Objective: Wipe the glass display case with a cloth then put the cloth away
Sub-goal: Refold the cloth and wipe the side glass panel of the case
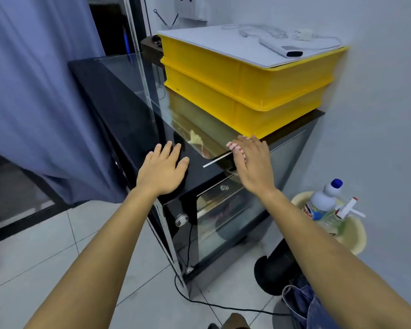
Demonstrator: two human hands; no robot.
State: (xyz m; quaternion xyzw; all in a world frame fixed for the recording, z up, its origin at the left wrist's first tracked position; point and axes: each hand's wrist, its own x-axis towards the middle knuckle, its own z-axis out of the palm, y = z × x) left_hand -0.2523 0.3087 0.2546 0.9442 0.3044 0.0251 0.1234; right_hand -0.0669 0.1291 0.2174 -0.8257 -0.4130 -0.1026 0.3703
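A black-framed glass display case [119, 96] stands in front of me against the wall. My left hand [163, 166] lies flat with spread fingers on the dark top near its front corner. My right hand [252, 160] presses a red-and-white striped cloth [235, 148] onto the glass top, just in front of the yellow crates. Only the cloth's edge shows from under the palm and fingers.
Two stacked yellow crates [247, 91] fill the right of the case top, with a white board, cables and a remote on them. A cream basin [351, 236] with bottles stands on the floor at right. A blue curtain [33, 91] hangs left. A black cord [223, 305] crosses the tiles.
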